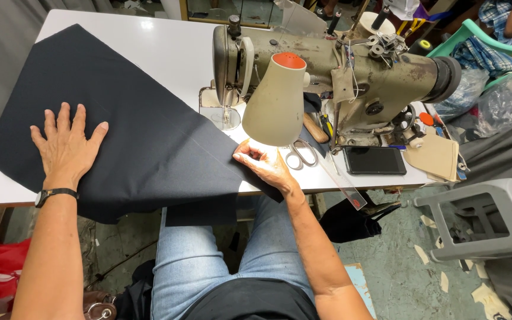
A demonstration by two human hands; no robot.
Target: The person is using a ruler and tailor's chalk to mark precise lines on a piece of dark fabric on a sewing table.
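I see my left hand [66, 145] lying flat, fingers spread wide and gripping nothing, pressed palm-down on the large sheet of dark navy woven cloth [143, 136] toward its left, near part. My right hand [266, 165] is at the cloth's right near corner, its grip pinched closed on the fabric edge between thumb and fingers, just in front of the beige cone-shaped lamp shade with an orange top [277, 101].

The cloth lies smooth across the white bench [167, 47], running from the far left down to the near edge, where a strip hangs over toward my lap. It looks matte, plain and unwrinkled, with a faint straight crease line running toward the right corner.

Behind the lamp stands the worn olive-grey metal sewing machine [357, 71]. Steel scissors [303, 153] lie just right of my right hand, and a flat black rectangular phone [374, 160] rests further right, beside a tan paper piece [437, 157].
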